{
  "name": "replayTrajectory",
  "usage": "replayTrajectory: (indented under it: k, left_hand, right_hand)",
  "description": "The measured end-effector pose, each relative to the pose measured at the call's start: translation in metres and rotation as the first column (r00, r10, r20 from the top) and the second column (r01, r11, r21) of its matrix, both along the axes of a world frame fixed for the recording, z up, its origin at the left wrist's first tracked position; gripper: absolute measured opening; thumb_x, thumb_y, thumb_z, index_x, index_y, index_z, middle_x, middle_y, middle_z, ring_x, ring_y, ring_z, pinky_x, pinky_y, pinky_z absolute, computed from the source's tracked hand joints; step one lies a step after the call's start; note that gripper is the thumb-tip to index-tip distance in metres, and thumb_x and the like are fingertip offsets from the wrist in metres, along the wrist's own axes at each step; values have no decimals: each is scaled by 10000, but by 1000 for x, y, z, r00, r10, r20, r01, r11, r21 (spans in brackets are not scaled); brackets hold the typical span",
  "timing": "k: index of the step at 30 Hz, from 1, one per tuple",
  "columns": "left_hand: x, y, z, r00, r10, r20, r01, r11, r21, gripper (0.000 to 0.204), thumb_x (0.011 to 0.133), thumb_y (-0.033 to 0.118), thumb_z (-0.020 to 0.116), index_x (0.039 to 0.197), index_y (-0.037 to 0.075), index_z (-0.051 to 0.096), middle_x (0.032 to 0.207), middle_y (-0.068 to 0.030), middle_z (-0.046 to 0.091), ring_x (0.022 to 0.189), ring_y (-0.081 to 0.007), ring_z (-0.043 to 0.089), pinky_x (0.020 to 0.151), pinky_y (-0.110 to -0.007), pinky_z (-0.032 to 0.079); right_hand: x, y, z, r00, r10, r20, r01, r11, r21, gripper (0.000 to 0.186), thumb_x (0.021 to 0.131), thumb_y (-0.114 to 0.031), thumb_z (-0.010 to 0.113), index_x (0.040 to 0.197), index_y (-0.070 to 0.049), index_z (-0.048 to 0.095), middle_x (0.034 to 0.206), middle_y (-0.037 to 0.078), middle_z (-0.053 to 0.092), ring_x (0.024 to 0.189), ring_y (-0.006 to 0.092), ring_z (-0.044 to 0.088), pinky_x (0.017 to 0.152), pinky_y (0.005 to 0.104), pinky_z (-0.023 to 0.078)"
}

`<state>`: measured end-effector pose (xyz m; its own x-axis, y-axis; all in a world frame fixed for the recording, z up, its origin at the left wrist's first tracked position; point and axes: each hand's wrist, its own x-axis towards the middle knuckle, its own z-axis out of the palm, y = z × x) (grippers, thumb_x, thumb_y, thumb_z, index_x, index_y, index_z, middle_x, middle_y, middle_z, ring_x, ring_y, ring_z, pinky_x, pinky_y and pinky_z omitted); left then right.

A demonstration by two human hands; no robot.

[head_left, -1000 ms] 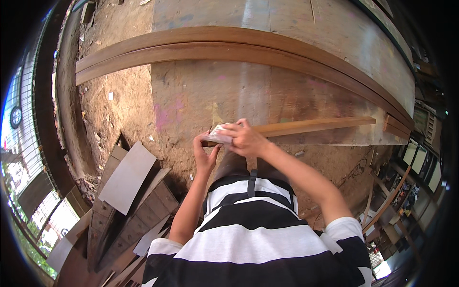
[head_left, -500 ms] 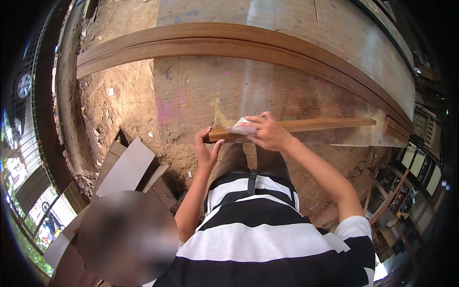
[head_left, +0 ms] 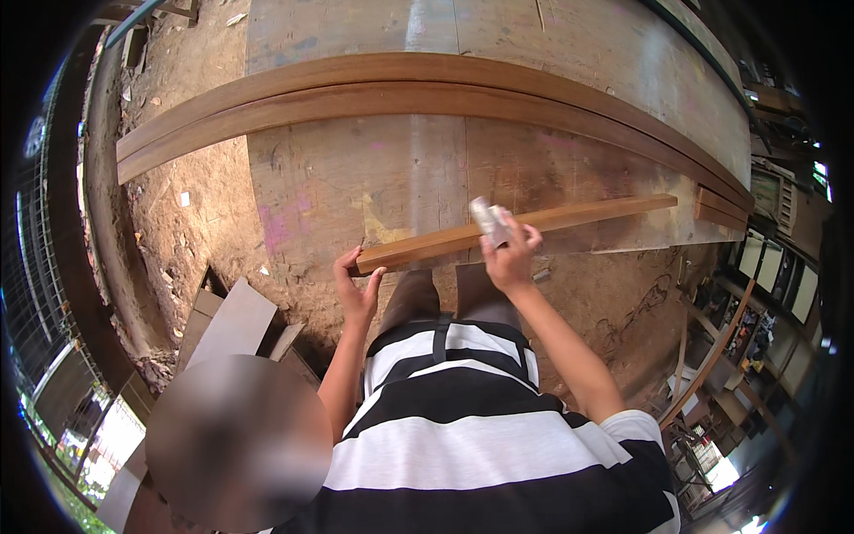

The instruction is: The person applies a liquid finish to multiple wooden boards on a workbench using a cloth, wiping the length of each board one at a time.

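A slim brown wooden strip point(head_left: 596, 211) lies at a slant along the near edge of the plywood worktop point(head_left: 338, 169). Around its left end my left hand point(head_left: 358, 294) is closed, thumb on the near side and fingers on the far side. My right hand point(head_left: 510, 263) pinches a folded, whitish piece of sandpaper point(head_left: 487, 221). It is tilted up over the middle of the strip; whether it touches the wood I cannot tell.
Two long brown boards point(head_left: 400, 98) lie side by side across the worktop, beyond the strip. Short wooden pieces point(head_left: 719, 209) sit at the right corner. Flat panels point(head_left: 233, 322) lean at the lower left, on a dirt floor point(head_left: 200, 214). Timber and frames crowd the right side.
My right hand has shifted right along the strip, away from my left hand, and the sandpaper has turned upward. My left hand keeps its hold on the strip's end. The view has shifted slightly.
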<state>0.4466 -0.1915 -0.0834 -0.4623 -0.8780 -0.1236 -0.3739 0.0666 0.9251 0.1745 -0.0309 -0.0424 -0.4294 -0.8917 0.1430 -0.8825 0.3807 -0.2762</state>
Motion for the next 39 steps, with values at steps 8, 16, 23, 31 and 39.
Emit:
replayTrajectory:
  k: [8,16,23,31,39]
  left_hand:
    - [-8,-3,12,1000,-6,17,7,1000,-6,525,841,143,845,1257,40,542,1269,-127,598,1085,-210,585,876,-318,479]
    - [-10,-3,17,999,-4,43,7,998,-67,534,858,147,831,1290,38,537,1246,-112,592,1070,-197,571,867,-295,455]
    - [-8,-1,17,999,7,31,-5,998,-63,535,856,136,829,1294,41,538,1249,-109,583,1033,-189,559,855,-298,445]
    - [-7,-1,13,999,-23,47,24,999,-29,518,889,173,804,1306,42,525,1295,-123,583,1139,-208,560,928,-322,445]
    - [-1,0,10,997,-4,79,5,1000,-20,516,894,150,797,1319,49,523,1293,-119,585,1152,-222,563,927,-325,450]
  right_hand:
    - [96,-57,4,959,87,270,-65,994,-91,522,874,-298,718,1289,-3,607,1330,178,607,1263,301,552,1045,551,321]
    - [24,-1,0,967,-238,95,241,970,-22,330,955,-266,619,1176,-38,709,1363,185,581,1304,279,503,1006,530,320]
    - [38,-8,1,980,-120,156,136,987,-91,438,911,-278,654,1271,-28,651,1339,129,611,1283,275,530,998,533,328]
    - [68,-24,-4,980,-46,192,50,999,-14,319,922,-274,630,1042,1,738,1351,183,584,1337,246,473,992,534,325]
    - [-42,45,-6,958,-286,-28,282,955,-88,338,953,-285,580,1139,-46,731,1297,113,652,1291,243,504,984,484,306]
